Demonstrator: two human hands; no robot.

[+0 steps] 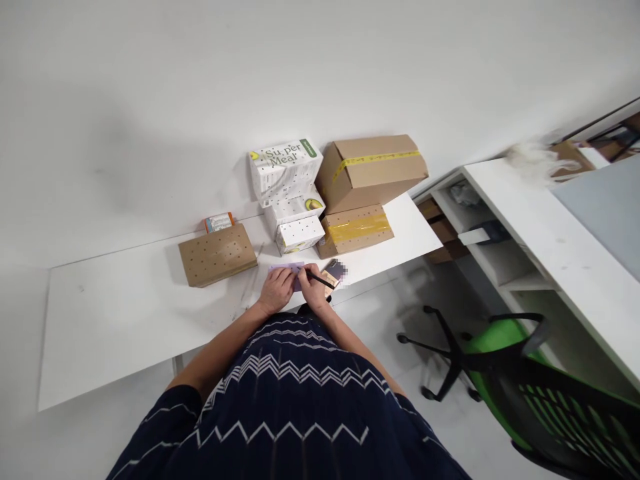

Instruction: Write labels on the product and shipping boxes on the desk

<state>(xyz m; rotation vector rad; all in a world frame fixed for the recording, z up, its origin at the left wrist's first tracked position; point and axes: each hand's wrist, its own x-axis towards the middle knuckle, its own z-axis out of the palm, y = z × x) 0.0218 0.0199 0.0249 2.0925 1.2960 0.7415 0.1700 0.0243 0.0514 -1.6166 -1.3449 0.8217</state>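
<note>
A small purple paper (295, 267) lies near the front edge of the white table (125, 327), partly covered by my hands. My left hand (276, 291) rests on its left side with the fingers lying flat. In my right hand (312, 288) is a black pen (323, 279), gripped near its tip over the paper's right side, its back end slanting down to the right. A dark phone-like object with a partly pixelated surface (336, 269) lies just right of my right hand.
Behind my hands stand white printed boxes (285, 170) and two brown cartons (375, 167) with yellow tape. A flat brown box (219, 255) and a small orange-and-white pack (219, 222) sit to the left. A green-black chair (525, 373) and a white shelf unit (540, 227) are at right.
</note>
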